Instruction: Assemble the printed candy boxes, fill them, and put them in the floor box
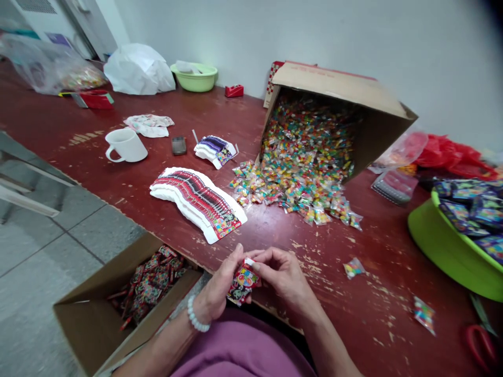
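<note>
A small red printed packet (244, 281) with a white top edge is held between both hands at the table's front edge. My left hand (223, 280), with a beaded bracelet at the wrist, supports it from the left side. My right hand (285, 275) pinches its upper right corner between thumb and fingers. Beyond them lies a fanned row of flat red packets (196, 201). Small clear candy packets (291, 183) spill onto the table from a tipped cardboard box (338, 81).
An open box (92, 324) of red packets stands below the table edge. A white mug (126, 145), purple packets (215, 149) and a black item (178, 145) lie at left. At right are a green basin (444, 256), two loose candy packets (424, 315) and red-handled scissors (480, 345).
</note>
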Demonstrator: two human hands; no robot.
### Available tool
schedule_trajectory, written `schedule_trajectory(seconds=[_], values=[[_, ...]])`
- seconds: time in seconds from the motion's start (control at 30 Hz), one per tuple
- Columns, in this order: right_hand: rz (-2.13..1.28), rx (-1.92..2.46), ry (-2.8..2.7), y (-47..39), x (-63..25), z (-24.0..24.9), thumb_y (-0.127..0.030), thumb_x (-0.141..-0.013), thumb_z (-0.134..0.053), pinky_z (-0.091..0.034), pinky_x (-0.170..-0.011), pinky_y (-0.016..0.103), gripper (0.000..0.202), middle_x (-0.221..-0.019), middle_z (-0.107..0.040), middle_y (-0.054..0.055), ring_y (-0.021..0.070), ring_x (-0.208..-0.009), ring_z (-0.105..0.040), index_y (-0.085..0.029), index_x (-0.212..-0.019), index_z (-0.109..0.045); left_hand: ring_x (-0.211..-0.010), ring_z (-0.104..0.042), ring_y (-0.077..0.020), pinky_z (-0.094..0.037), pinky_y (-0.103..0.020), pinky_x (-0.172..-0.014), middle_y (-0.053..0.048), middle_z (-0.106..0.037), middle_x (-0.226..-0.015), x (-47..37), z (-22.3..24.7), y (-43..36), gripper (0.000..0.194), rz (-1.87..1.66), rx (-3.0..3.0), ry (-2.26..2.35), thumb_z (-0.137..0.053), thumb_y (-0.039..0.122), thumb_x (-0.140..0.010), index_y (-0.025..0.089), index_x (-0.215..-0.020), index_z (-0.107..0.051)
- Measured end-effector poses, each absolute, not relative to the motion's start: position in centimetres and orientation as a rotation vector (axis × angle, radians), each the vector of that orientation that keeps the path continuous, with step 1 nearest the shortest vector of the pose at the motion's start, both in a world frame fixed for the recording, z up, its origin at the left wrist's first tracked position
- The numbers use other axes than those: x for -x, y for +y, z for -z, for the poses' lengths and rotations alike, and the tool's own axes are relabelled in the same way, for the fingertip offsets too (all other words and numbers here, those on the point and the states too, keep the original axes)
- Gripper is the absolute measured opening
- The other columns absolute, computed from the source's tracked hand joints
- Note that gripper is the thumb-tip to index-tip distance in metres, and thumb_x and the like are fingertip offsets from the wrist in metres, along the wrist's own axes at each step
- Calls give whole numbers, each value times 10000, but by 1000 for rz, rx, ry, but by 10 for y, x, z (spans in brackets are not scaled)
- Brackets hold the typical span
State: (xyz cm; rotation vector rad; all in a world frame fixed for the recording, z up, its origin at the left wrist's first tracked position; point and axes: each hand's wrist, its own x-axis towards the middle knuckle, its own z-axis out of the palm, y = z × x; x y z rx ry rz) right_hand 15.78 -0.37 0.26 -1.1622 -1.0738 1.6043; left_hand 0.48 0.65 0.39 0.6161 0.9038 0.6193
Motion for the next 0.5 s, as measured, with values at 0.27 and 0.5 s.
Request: schedule_trajectory(seconds=[0.27,0.5], values=[[-1101,1183,-1598,-17,-154,2,-297,-924,-602,-501,-817,327,109,-988,-687,60,202,-935,-639,-229,-948,-684,-601,-580,-144,-471,-232,-505,-49,-694,-812,1,2,10,399,-681,-489,846,-566,399,-847,148,-1120,-716],[-551,1389,-1984,-34,-133,29,-401,-635,-855,-425,-938,543,864,-1337,-525,168,380,-1171,-514,-246,-1373,-433,-661,-598,-149,-476,-257,-653,-41,-684,-805,1,11,7,283,-881,-395,883,-606,309,-783,148,-983,-726]])
